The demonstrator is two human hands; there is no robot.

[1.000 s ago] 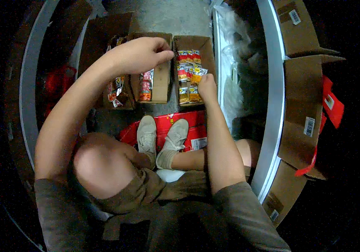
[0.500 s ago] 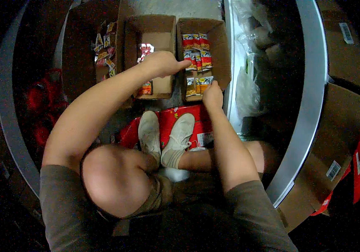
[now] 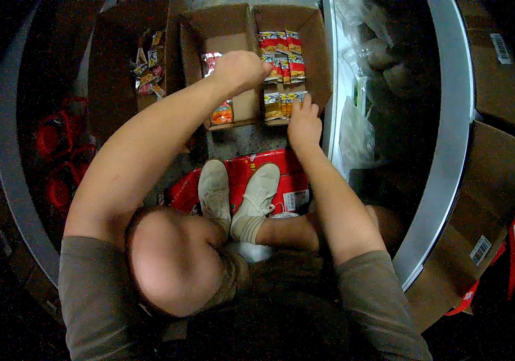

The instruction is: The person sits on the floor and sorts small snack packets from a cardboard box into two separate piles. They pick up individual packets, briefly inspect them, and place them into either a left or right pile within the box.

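Small red, white and orange snack packets (image 3: 282, 70) lie in three rows inside the right cardboard box (image 3: 308, 21). My left hand (image 3: 242, 71) reaches over the divide from the middle cardboard box (image 3: 215, 21), its fingers curled inward. The fingertips meet the left end of the middle row, and whatever they grip is hidden. At the near right corner of the right box is my right hand (image 3: 305, 125), fingers slightly apart and touching or just above the nearest packets (image 3: 281, 105). More packets (image 3: 222, 112) lie in the middle box, partly covered by my left arm.
A darker box (image 3: 110, 66) with loose packets (image 3: 149, 63) stands at the left. My shoes rest on a red package (image 3: 239, 162). Along the right runs a metal frame (image 3: 450, 180), with clear plastic bags (image 3: 356, 135) inside and cardboard (image 3: 450, 271) beyond.
The boxes and both hands sit higher in the picture. My right hand's fingers have loosened from a pinch at the near packets and spread. My left hand stays at the middle row.
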